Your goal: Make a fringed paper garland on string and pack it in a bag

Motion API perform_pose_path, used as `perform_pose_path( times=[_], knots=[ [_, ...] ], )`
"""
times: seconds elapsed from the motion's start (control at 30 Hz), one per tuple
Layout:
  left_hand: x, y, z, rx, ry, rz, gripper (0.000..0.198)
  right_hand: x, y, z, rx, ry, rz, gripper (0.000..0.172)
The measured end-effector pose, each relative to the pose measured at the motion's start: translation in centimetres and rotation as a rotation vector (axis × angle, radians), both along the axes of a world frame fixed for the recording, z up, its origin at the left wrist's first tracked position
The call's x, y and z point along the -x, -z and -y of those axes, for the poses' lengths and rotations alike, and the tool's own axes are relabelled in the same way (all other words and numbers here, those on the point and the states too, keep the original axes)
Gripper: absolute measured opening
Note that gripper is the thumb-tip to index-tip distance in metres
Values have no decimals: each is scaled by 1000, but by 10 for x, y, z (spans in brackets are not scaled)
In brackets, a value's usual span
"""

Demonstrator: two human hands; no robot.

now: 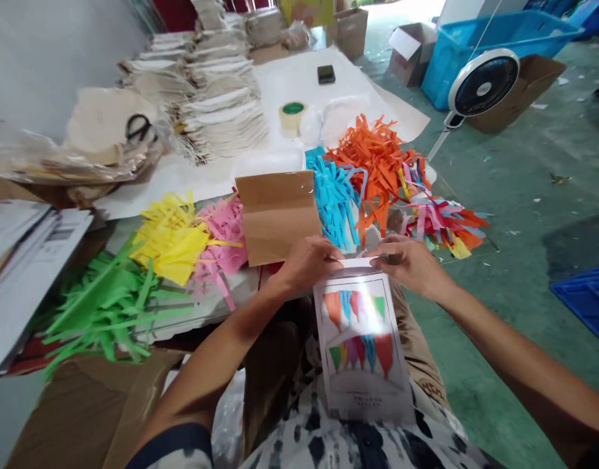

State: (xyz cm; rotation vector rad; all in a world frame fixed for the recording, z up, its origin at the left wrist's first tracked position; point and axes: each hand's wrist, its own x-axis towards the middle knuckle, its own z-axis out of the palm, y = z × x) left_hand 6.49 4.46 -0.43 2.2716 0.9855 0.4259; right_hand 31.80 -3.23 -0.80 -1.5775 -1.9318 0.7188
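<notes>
A flat plastic packet (361, 384) with a printed picture of colourful pennant bunting hangs over my lap. Along its top edge runs a white strip. My left hand (312, 260) pinches the left end of that strip, and my right hand (407, 264) grips the right end between thumb and fingers. Just beyond my left hand stands a folded brown cardboard piece (278, 215) on the table. Blue paper fringes (334, 198) and orange paper fringes (370, 156) lie past the packet, with a mixed-colour bundle (439, 218) at the table's right edge.
Pink (226, 234), yellow (172, 234) and green (109, 306) fringes lie to the left. Stacked bundles (221, 98), a tape roll (293, 117) and a dark box-shaped object (325, 74) are farther back. A white fan (484, 88) stands at right, near a blue bin (504, 32).
</notes>
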Motion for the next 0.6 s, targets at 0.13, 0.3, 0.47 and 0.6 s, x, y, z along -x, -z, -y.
perform_pose_path(
  times=[0.13,0.3,0.47,0.6],
  knots=[
    [0,0,3,-52,44,-66,8,-9,0,-14,50,-112,-45,18],
    [-1,-6,10,-202,114,-154,9,-12,-9,-23,50,-269,-3,18],
    [2,-2,-3,-185,391,-51,22,-8,-16,-25,-46,-382,239,25],
    [10,10,-21,-54,455,71,21,-11,-21,-27,-36,-455,289,32]
  ],
)
